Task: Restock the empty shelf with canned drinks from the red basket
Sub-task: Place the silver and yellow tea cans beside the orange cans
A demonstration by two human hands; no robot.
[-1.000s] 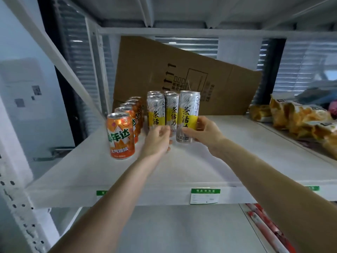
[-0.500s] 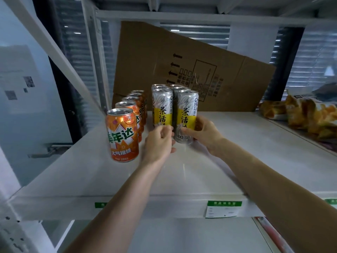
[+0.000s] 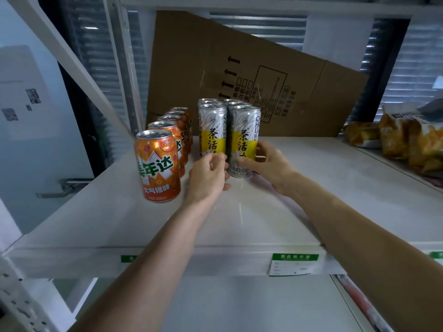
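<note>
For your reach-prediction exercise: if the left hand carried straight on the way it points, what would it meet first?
Probably the front left silver-and-yellow tea can; the left hand sits just before it, though depth is unclear.

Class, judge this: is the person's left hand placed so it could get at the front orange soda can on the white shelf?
Probably yes. The left hand hovers just right of the front orange soda can, with only bare white shelf between them; nothing blocks a short sideways move.
</note>
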